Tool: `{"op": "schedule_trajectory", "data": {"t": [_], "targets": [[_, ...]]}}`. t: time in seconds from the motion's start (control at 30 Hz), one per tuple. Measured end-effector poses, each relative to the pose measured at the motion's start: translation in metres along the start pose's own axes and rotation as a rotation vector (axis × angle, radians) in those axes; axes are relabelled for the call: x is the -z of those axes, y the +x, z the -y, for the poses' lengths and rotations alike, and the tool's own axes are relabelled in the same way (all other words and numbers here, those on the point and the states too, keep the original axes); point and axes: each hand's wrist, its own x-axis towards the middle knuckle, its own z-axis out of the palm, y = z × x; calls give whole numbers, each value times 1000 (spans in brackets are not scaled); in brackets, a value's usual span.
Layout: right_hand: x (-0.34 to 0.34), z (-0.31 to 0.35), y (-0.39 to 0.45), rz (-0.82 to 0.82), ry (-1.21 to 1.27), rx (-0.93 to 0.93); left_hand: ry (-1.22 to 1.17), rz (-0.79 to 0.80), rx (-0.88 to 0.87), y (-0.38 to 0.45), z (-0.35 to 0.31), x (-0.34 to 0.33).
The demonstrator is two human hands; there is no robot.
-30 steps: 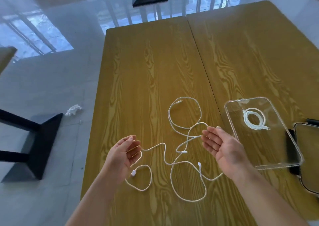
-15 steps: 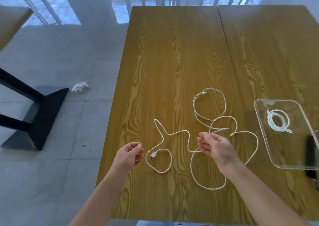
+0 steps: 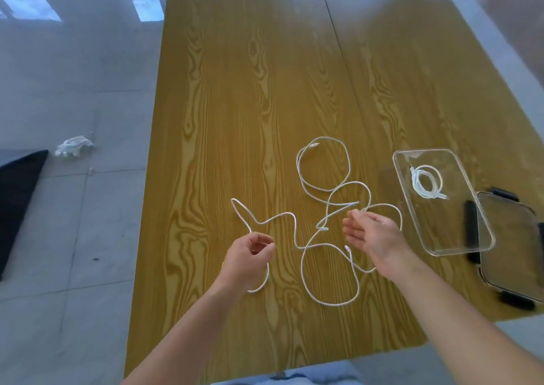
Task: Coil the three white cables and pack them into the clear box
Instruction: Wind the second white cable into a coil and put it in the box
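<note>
Two loose white cables lie tangled on the yellow wooden table point(image 3: 265, 90). One cable point(image 3: 295, 231) zigzags toward my left hand point(image 3: 248, 259), whose curled fingers pinch its near end. The other cable point(image 3: 349, 164) forms loops beside and behind my right hand point(image 3: 374, 234), which hovers palm-up with relaxed fingers and holds nothing. A third cable point(image 3: 426, 182) sits coiled inside the clear box point(image 3: 459, 246) at the right.
The box's clear lid point(image 3: 512, 243) with black latches lies right of the box, near the table's right edge. On the grey floor to the left are a crumpled white scrap point(image 3: 73, 146) and a black furniture base point(image 3: 17, 196).
My left hand moved right onto the cable's end and closed its fingers there. My right hand opened and shifted slightly right. The view tilted, so the table sits differently in frame.
</note>
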Motion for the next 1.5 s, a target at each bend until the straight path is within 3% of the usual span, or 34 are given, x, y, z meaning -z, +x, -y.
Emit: {"op": "schedule_trajectory", "data": {"t": [0.27, 0.43, 0.53, 0.6, 0.67, 0.73, 0.83, 0.93, 1.03, 1.13, 1.33, 1.4, 1.5], "targets": [[-8, 25, 20, 37, 233, -217, 302, 99, -278, 24, -58, -67], [1, 35, 19, 159, 206, -216, 408, 43, -346, 36, -68, -95], [11, 40, 14, 105, -99, -57, 429, -25, -428, 38, -68, -95], [20, 44, 13, -44, -580, 204, 455, -70, -501, 35, -71, -91], [29, 49, 12, -93, -809, 489, 471, -126, -584, 32, -77, -84], [34, 56, 13, 8, -835, 660, 453, -169, -655, 30, -84, -77], [36, 79, 10, 237, -870, 661, 409, -219, -760, 28, -100, -68], [43, 96, 6, 395, -781, 611, 328, -269, -853, 26, -116, -60], [47, 108, 0, 451, -587, 667, 160, -281, -854, 19, -132, -54], [44, 119, -14, 461, -288, 707, -46, -276, -748, 9, -147, -52], [44, 140, -52, 609, 233, 563, -528, -239, -561, -15, -180, -59], [48, 140, -58, 693, 287, 548, -627, -204, -489, -24, -189, -62], [53, 136, -64, 753, 131, 677, -677, -168, -384, -36, -204, -61]]}}
